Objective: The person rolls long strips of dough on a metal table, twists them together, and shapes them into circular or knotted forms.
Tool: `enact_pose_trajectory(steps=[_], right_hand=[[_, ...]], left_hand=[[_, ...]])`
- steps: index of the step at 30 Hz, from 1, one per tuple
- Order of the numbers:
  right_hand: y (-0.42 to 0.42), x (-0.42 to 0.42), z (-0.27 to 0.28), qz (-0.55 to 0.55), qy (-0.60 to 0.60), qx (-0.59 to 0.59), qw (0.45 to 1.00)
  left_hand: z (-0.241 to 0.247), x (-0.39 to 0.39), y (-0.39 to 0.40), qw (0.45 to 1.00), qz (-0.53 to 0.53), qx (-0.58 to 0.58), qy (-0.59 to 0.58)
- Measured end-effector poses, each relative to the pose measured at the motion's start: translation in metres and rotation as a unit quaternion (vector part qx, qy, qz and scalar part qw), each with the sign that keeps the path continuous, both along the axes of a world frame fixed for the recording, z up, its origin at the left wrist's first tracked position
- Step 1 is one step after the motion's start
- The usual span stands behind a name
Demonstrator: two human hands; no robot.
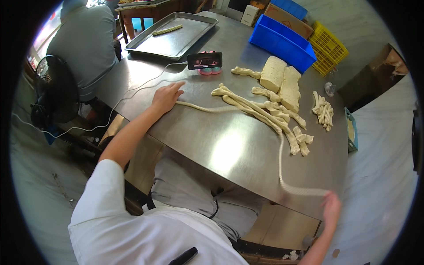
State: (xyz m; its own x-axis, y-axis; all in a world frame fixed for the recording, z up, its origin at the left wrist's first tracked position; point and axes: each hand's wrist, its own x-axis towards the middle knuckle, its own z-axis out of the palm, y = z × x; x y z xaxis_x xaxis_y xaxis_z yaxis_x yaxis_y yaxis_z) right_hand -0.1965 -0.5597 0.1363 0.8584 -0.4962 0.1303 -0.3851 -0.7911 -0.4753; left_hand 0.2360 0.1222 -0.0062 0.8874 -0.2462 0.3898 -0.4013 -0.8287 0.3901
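Note:
A long twisted dough rope (281,159) runs in a wide bend across the steel table, partly beside other dough strips. My left hand (167,96) is palm-down at its far left end, fingers extended; the palm hides the contact. Blurred by motion, my right hand (332,205) has the other end at its fingers by the table's right front edge. Long untwisted dough strips (255,109) lie between the hands, beyond the rope's middle. Behind them rest thick dough slabs (276,74) with short dough pieces (303,140) around them.
A pile of dough sticks (323,111) lies far right. A phone (204,61) on a stand has a white cable (132,96) trailing left. A metal tray (165,43) holds one twisted dough stick (167,30). Blue bin (281,41) and yellow crate (328,46) stand behind. A person (82,46) sits beyond a fan (54,89).

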Motion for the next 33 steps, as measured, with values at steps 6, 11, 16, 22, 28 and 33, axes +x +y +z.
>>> enact_pose_trajectory(steps=[6, 11, 16, 22, 28, 33], right_hand=[[0.002, -0.063, 0.004, 0.002, 0.205, -0.24, 0.949], [0.039, -0.026, 0.118, 0.01, -0.153, -0.082, 0.985], [-0.278, -0.103, -0.006, -0.209, -0.231, 0.165, 0.936], [-0.323, -0.143, -0.016, -0.266, 0.146, -0.346, 0.888], [-0.098, 0.194, 0.145, -0.001, -0.161, -0.097, 0.982], [0.252, 0.251, 0.084, 0.275, -0.128, -0.075, 0.95]], left_hand=[[-0.024, -0.137, 0.036, 0.96, -0.047, 0.203, -0.186], [0.058, -0.114, 0.061, 0.914, -0.221, 0.34, -0.021], [0.075, -0.03, 0.164, 0.971, 0.049, 0.191, -0.135], [0.048, -0.05, 0.206, 0.975, -0.036, 0.169, -0.136], [0.031, -0.106, 0.041, 0.92, -0.278, 0.24, -0.137], [0.028, -0.08, -0.033, 0.964, -0.211, 0.113, -0.116]])
